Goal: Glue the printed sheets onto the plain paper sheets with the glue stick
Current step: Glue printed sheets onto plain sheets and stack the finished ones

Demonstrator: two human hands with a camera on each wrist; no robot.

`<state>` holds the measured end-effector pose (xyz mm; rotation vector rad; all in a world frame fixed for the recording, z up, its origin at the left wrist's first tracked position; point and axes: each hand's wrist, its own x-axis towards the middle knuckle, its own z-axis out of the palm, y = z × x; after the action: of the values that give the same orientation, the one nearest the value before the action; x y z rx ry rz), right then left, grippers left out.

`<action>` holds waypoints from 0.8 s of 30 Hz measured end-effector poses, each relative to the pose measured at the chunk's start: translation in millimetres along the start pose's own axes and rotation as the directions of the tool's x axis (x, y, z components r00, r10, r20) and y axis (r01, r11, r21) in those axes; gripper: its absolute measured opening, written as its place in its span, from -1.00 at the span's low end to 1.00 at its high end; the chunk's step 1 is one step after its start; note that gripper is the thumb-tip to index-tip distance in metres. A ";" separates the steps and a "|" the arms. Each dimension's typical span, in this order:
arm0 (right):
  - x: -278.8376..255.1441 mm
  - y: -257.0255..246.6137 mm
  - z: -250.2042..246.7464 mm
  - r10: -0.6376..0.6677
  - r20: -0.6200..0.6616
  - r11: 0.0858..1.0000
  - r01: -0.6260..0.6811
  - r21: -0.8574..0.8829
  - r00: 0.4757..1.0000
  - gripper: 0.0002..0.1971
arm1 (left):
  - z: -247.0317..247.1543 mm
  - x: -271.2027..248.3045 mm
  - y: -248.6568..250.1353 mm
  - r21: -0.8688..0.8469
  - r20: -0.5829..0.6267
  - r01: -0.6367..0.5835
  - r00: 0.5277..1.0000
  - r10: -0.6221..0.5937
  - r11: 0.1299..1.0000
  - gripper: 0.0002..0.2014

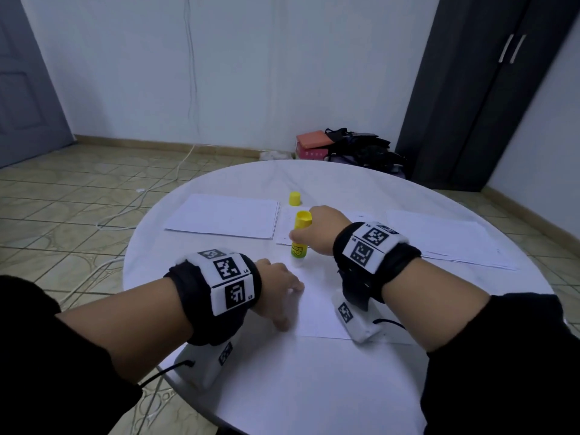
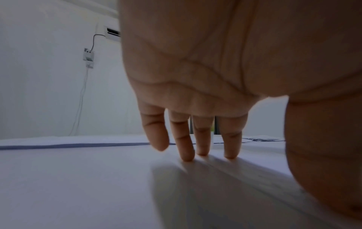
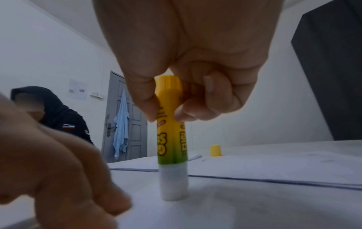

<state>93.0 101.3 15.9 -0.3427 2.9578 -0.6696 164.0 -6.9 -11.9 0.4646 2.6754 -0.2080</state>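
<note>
My right hand (image 1: 309, 235) pinches a yellow-green glue stick (image 1: 299, 238) (image 3: 171, 131) held upside down, its white glue end pressed onto a plain sheet (image 1: 317, 306) in front of me. My left hand (image 1: 279, 290) lies with straight fingers (image 2: 185, 145) resting on that sheet's left edge. The stick's yellow cap (image 1: 295, 198) (image 3: 215, 150) stands farther back. A stack of plain sheets (image 1: 222, 215) lies at the back left, and a printed sheet (image 1: 287, 227) lies behind the stick.
More sheets (image 1: 448, 237) spread at the right of the round white table (image 1: 314, 387). Bags and boxes (image 1: 348, 149) sit on the floor beyond it, beside a dark cabinet (image 1: 483, 89). In the right wrist view a person in dark clothes (image 3: 53, 111) shows at the left.
</note>
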 end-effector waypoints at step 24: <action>-48.4 36.7 -37.8 -0.059 -0.038 0.990 0.063 0.123 0.998 -0.82 | -10.7 -1.1 -12.7 -0.096 0.052 0.260 0.965 -0.255 0.961 0.36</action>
<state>127.7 160.6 35.8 -0.4161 2.9297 -0.8700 156.5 -16.7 -0.8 0.0777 2.6858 -0.1518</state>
